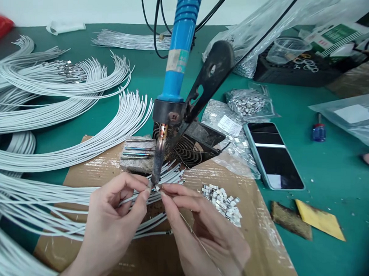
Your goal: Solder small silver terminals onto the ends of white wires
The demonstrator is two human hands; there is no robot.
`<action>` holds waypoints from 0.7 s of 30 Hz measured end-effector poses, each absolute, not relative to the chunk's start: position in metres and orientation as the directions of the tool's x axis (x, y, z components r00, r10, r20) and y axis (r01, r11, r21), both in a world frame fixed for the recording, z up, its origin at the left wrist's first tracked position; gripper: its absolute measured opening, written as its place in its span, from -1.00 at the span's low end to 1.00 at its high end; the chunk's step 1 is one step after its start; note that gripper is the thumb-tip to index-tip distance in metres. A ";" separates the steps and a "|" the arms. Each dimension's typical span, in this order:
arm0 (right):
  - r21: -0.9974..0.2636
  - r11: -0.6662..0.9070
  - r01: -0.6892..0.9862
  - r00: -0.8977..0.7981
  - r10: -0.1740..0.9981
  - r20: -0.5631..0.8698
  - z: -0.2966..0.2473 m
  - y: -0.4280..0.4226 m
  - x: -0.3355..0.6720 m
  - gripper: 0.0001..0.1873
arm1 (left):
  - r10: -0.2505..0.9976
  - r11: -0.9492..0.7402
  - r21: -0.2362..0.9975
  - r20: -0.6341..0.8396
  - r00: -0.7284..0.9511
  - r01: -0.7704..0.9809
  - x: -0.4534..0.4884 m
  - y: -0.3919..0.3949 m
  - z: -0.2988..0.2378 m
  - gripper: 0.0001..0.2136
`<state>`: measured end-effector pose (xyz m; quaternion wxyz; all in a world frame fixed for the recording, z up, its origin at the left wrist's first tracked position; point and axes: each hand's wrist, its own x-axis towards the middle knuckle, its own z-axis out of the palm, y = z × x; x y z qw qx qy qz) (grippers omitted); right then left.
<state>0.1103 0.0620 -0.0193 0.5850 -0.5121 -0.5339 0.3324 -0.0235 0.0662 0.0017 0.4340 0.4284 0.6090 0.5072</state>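
Note:
A blue-handled soldering iron [180,51] is clamped tip down in a black stand bracket [213,73]. Just left of its dark tip [155,173], my left hand [115,221] pinches a white wire close to its end. My right hand [204,229] is closed at the other side of the tip, with a thin strand of solder wire [202,244] running back through its fingers. A tiny metal piece [156,187] shows between both sets of fingertips, under the tip. White wires [73,190] lie beneath and beside my left hand.
Small metal terminals [221,203] are heaped on the cardboard [165,262] to the right. Bundles of white wire [62,156] fill the left. A small fan [190,148], phone [274,155], yellow sponge [321,219], screwdriver [319,130] and plastic bags [248,102] are around.

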 end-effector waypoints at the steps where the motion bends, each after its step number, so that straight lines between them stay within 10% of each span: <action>1: -0.949 0.265 0.172 0.210 0.931 0.298 -0.019 0.062 0.110 -0.77 | 0.961 0.120 0.989 -0.096 -0.259 0.081 -0.023 0.065 0.001 -0.85; 21: -0.953 0.244 0.181 0.182 0.944 0.277 -0.026 0.057 0.113 -0.78 | 0.959 0.161 0.976 -0.120 -0.257 0.144 -0.027 0.059 0.000 -0.87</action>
